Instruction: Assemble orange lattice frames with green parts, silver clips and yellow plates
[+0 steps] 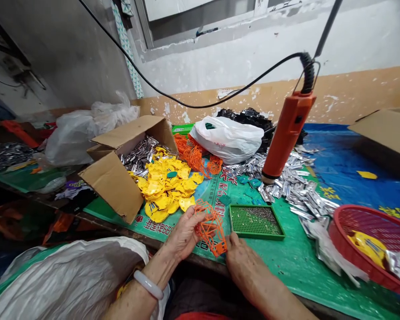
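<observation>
My left hand (183, 233) grips an orange plastic lattice frame (210, 230) between thumb and fingers, above the table's front edge. At the frame's lower end, my right hand (242, 258) has its fingers curled in beside the solid orange corner. What those fingers hold, if anything, is hidden. Just beyond the right hand lies a green tray (235, 229) with a grid of holes and small metal pieces heaped in its far right part. An orange electric screwdriver (286, 133) hangs by a cable above and behind the tray.
Yellow plastic parts (166, 186) spill before an open cardboard box (111, 178). Behind are more orange lattice frames (195, 153) and a white plastic bag (226, 138). Silvery pieces (293, 178) cover the right middle. A red basket (340, 235) stands right; a white sack (86, 275) sits front left.
</observation>
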Demonstrator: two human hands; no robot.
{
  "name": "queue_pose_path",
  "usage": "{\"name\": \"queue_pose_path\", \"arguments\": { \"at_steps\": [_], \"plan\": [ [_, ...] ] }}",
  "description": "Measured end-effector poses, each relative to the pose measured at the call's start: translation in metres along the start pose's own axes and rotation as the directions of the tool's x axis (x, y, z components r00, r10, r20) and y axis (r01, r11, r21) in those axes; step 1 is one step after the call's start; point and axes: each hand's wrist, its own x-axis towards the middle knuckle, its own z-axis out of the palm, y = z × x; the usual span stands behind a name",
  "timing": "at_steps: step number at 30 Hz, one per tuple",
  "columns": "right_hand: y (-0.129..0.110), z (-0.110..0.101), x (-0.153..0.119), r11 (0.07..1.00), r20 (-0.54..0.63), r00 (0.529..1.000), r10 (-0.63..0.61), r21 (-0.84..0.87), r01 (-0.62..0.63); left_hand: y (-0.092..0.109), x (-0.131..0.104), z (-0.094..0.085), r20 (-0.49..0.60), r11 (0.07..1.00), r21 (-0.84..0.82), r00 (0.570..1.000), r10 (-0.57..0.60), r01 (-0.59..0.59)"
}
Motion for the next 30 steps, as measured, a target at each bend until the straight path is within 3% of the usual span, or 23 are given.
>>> {"name": "queue_pose_path", "arguments": {
  "at_steps": [10,14,17,19,21,24,26,30],
  "plan": [
    [-0.012,-0.032,0.007,0.998,0.13,0.99,0.06,-0.027,-0.057,0.0,-0.013,0.001,-0.11,0.999,-0.031,0.994,0.017,-0.02],
    [-0.015,-0.035,0.012,0.996,0.171,0.981,0.085,-0.02,-0.083,0.005,-0.018,-0.009,-0.056,0.997,-0.074,0.998,0.005,-0.009],
    [-0.007,-0.035,0.008,0.994,0.179,0.977,0.112,-0.02,-0.11,0.007,-0.021,-0.017,-0.091,0.993,-0.119,0.996,-0.005,-0.006],
    [0.004,-0.038,0.002,0.989,0.122,0.982,0.142,0.011,-0.145,0.005,-0.023,-0.017,-0.114,0.991,-0.131,0.993,-0.005,-0.01],
    [0.013,-0.044,-0.006,0.984,-0.049,0.99,0.134,0.121,-0.127,0.001,-0.022,-0.011,-0.112,0.991,-0.137,0.994,-0.017,0.002],
    [0.014,-0.059,-0.013,0.955,-0.329,0.942,0.066,0.295,0.036,-0.009,-0.019,0.006,-0.096,0.987,-0.155,0.994,-0.048,0.032],
    [0.008,-0.066,-0.013,0.944,-0.394,0.918,0.043,0.316,0.091,-0.016,-0.016,0.017,-0.067,0.985,-0.17,0.997,-0.043,0.031],
    [-0.005,-0.068,-0.007,0.962,-0.425,0.904,0.048,0.264,0.073,-0.024,-0.015,0.031,-0.032,0.979,-0.201,0.999,-0.011,0.005]
  ]
}}
